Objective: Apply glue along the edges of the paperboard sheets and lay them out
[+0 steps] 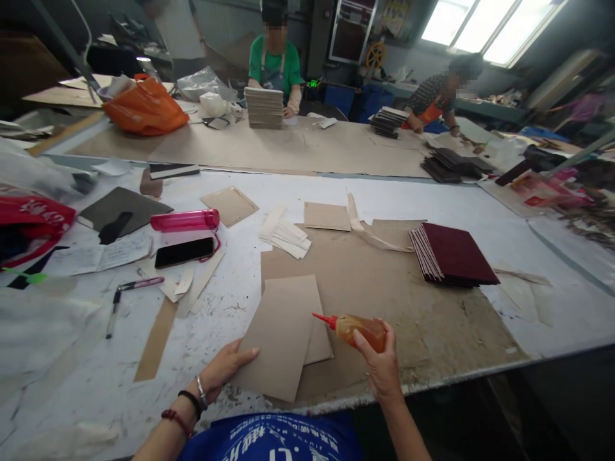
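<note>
Left hand (225,368): flat and open, fingers stretched out, fingertips pressing the lower-left edge of the top board (281,336). It grips nothing. Bracelets on the wrist.

Right hand (382,368): wrapped around the glue bottle (362,330). The bottle lies near horizontal, amber fluid inside, red nozzle (321,317) pointing to 9 o'clock, its tip over the right edge of the top board. Can't tell if the tip touches.

The top board is tan, tilted, and sits at the near table edge between the two hands. A second board (321,346) lies under it, sticking out at 3 o'clock. Both rest on the brown paper mat (384,288), which covers the white table (480,205).

From the top board:
- 1 o'clock: stack of maroon covers (454,253) on the mat, well apart from the bottle.
- 12 o'clock: loose white strips (284,237), with a small tan card (327,216) just beyond.
- 10 o'clock: black phone (184,252) and a pink bottle (185,220) just behind it.
- 9 o'clock: pen (132,286) on the bare table.

Far side: a person in a green shirt (275,64) at 12 o'clock, behind a pile of boards (264,107). A second person (439,96) at 1 o'clock is bent over dark stacks (389,120). Orange bag (144,105) at 11 o'clock.
</note>
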The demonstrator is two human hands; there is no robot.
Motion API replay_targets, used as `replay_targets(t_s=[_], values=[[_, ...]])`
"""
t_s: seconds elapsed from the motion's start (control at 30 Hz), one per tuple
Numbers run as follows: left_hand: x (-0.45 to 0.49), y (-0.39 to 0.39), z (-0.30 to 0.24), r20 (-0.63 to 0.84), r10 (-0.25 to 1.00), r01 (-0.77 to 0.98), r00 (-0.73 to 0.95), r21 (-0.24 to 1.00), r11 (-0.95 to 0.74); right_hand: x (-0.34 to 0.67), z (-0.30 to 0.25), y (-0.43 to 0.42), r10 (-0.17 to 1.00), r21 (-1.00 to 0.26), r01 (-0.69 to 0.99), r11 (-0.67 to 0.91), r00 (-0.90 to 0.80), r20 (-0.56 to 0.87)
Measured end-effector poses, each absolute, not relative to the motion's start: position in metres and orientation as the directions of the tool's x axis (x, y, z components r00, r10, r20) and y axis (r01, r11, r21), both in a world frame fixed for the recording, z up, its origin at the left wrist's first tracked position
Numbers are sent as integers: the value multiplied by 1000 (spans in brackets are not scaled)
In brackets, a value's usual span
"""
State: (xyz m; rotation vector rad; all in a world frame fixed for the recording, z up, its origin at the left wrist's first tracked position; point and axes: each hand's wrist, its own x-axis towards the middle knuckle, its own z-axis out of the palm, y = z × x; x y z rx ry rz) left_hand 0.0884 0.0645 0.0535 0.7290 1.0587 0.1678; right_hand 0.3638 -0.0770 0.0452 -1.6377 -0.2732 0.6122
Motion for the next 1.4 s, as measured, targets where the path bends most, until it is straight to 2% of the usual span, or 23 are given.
replay_targets(t_s=[0.2,0.37,0.6,0.9,1.2,1.4], values=[[92,64,53,-743,482,203,464,619,759,371,56,-54,608,-970,101,-222,792,-57],[92,65,50,-740,501,196,449,629,753,373,58,-50,678,-943,231,-240,735,8],[90,63,45,-739,511,187,439,632,752,372,61,-62,732,-919,297,-258,681,15],[93,67,47,-746,508,212,430,631,746,380,60,-50,736,-899,377,-224,670,97],[89,69,37,-735,513,230,442,646,728,371,65,-65,789,-882,407,-239,610,67],[90,71,37,-732,526,238,434,656,716,375,62,-57,775,-874,431,-226,623,107]])
